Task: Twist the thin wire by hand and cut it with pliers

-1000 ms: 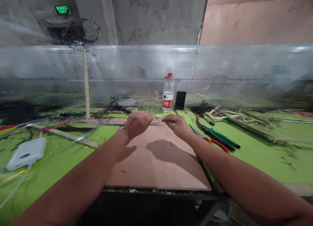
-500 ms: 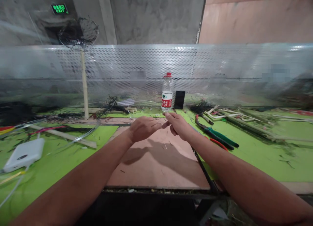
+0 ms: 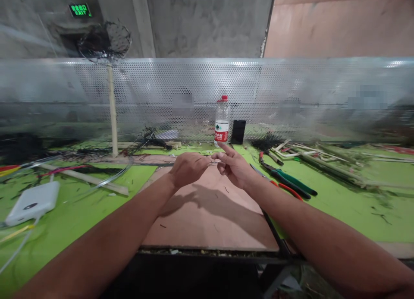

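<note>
Below my wrists lies the wooden board (image 3: 194,234), and I'd do well to work low over it, forearms steady, so that a slip of the fingers has something under it. My left hand (image 3: 189,169) has its fingers drawn narrow, knuckles up, around one end of a thin pale strand (image 3: 215,162). My right hand (image 3: 237,168) pinches the other end, its index finger lifted clear and pointing forward. The strand spans the small gap between my fingertips, above the board's far part. To handle it well, I judge, I should pinch close to where it bends or turns, let the left act as the fixed side and the right move in small amounts, with light, even tension; something this thin could kink or spring out of a loose grip.

What the strand is made of, and where its ends finish, I can't make out: my own fingers cover them, and the left fingertips are mostly tucked from sight. Further out, my right forearm crowds the red-handled scissors (image 3: 291,189), beside the green-handled pliers (image 3: 291,180). My right index fingertip comes up against the view of the bottle (image 3: 221,126). Beyond, the perforated metal screen (image 3: 155,87) blurs whatever is behind it.
</note>
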### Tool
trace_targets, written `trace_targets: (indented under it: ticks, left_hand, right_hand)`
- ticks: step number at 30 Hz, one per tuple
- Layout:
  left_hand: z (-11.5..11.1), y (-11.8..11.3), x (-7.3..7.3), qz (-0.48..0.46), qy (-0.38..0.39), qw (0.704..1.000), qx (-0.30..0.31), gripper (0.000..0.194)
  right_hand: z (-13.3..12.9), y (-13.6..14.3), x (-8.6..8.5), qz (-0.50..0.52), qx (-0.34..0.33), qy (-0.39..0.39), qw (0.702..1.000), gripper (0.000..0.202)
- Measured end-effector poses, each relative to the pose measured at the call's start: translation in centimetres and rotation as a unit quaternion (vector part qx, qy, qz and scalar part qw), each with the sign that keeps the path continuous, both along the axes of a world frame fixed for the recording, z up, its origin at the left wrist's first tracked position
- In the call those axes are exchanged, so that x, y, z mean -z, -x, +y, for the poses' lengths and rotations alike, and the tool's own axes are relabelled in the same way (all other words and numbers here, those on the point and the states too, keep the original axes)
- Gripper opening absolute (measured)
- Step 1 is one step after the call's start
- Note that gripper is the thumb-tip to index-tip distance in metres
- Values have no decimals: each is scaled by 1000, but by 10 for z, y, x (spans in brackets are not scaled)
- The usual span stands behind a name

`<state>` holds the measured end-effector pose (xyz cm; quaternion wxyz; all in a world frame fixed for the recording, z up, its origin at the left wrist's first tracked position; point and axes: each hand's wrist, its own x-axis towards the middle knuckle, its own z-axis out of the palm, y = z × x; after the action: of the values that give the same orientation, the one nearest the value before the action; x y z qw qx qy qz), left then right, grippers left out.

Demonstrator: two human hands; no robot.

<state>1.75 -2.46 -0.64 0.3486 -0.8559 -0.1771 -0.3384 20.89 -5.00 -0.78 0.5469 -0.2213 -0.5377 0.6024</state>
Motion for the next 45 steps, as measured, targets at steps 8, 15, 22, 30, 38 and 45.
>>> trace_targets:
  ticks: [8,15,22,30,38,45]
  left_hand:
    - [-3,-8,6,-71,74,990,-101,29]
    - [-5,-15,5,-130,124,971,-159,34]
    - [-7,-20,1,-216,160,953,-138,35]
    - [-6,-10,-6,-273,215,934,-79,34]
    - [10,6,-12,-377,206,898,-90,36]
    - [16,21,-17,-364,118,916,-118,36]
  right_hand:
    - [-1,2,-2,-2,8,-61,998,37]
    - [-4,7,-2,-28,18,-111,993,31]
    - [-5,9,0,-58,29,-134,989,25]
    - [-2,-2,3,-269,32,-350,897,12]
    - [1,-16,-3,-371,-79,-351,856,22]
    - [6,-15,6,-322,15,-204,924,41]
